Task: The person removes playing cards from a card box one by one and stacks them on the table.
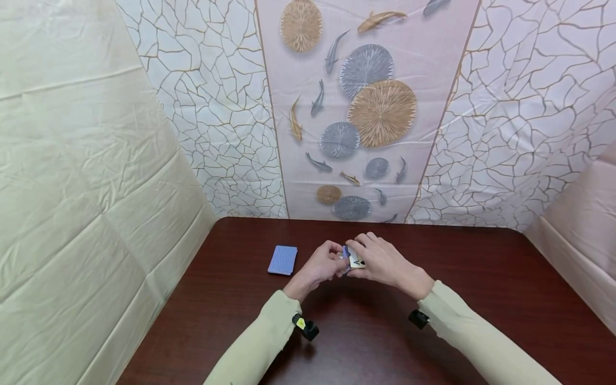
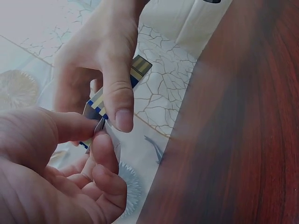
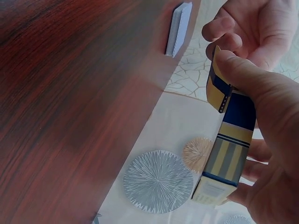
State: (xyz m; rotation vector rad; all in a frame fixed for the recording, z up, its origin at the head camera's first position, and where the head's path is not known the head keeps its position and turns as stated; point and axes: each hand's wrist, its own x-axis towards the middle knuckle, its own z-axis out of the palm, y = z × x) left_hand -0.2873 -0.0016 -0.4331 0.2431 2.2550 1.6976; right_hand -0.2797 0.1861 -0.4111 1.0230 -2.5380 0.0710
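A playing-card box (image 1: 357,260), with an ace printed on its face, is held up over the table by my right hand (image 1: 385,262). In the right wrist view its blue, gold and grey striped side (image 3: 229,149) runs below my right thumb, and an end flap (image 3: 217,84) stands folded out. My left hand (image 1: 320,267) is at that same end. Its thumb and forefinger (image 2: 79,127) pinch a thin edge at the box's opening in the left wrist view. My fingers hide part of the box.
A stack of blue-backed playing cards (image 1: 283,260) lies face down on the dark wooden table (image 1: 240,331), left of my hands. Behind the table hangs a patterned cloth (image 1: 231,107), with a plain cream cloth (image 1: 86,187) along the left side.
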